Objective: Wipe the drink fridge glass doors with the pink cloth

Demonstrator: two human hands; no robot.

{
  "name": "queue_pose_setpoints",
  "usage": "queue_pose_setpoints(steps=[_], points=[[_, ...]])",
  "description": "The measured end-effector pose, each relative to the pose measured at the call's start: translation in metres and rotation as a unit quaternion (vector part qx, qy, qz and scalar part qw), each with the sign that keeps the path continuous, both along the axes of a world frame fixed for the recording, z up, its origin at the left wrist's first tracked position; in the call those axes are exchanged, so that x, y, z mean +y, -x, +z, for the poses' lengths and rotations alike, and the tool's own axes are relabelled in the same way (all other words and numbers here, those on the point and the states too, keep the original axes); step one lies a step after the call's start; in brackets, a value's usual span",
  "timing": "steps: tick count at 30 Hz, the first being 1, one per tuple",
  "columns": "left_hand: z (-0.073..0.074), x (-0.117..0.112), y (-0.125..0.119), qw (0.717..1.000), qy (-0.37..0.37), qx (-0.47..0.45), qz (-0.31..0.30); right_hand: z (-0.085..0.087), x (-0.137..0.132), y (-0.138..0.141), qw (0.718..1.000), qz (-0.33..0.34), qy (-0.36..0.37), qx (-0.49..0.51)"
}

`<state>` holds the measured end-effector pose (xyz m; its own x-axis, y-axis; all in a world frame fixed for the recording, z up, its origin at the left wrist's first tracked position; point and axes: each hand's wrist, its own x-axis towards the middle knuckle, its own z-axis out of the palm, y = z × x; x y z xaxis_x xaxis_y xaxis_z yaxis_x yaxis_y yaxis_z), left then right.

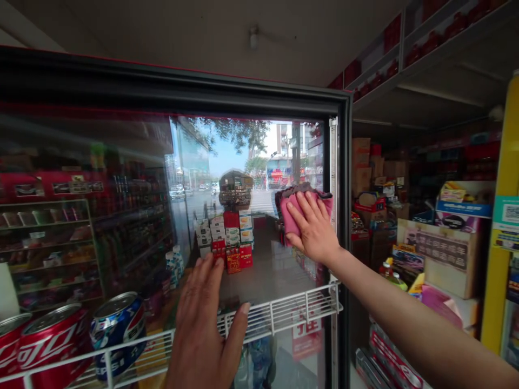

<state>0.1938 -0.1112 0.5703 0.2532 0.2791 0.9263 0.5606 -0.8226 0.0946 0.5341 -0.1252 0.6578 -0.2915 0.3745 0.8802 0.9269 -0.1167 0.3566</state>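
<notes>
From my seat I see my right hand [312, 229] at about 2 o'clock in the view. Its fingers lie flat and slightly fanned over a pink cloth [288, 209] and pin it against the glass door [259, 162], rather than curling round it. The cloth sits near the door's right edge, just beside the black frame [345, 216], with its top edge bunched above my fingertips.

My left hand [203, 324] is at 6 o'clock, palm flat on the same glass, with the fingers straight and close together and the thumb out wide. It holds nothing.

Behind the glass, a white wire shelf [284, 310] runs from 8 o'clock towards 3. Two red cans [48, 340] and a blue can [117, 329] lie on it at 8 o'clock. Cardboard boxes [446, 254] are stacked at 3 o'clock, beyond the frame.
</notes>
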Motion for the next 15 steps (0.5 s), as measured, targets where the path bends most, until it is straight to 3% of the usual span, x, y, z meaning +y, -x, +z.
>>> queue_pose_setpoints(steps=[4,8,10,12,15], points=[[0.016,0.002,-0.013,1.000,-0.019,0.002,-0.007,0.064,0.010,0.004,0.997,-0.013,-0.058,0.047],[0.047,0.006,-0.025,0.998,-0.060,-0.002,-0.010,0.139,0.019,0.007,0.993,-0.014,-0.082,0.078],[0.064,0.008,-0.031,0.997,-0.077,-0.006,-0.015,0.166,0.023,0.006,0.992,-0.002,-0.099,0.084],[0.076,0.008,-0.037,0.996,-0.086,-0.008,-0.020,0.181,0.025,0.004,0.990,0.015,-0.113,0.085],[0.082,0.006,-0.047,0.995,-0.090,-0.008,-0.035,0.181,0.028,0.000,0.989,0.035,-0.118,0.082]])
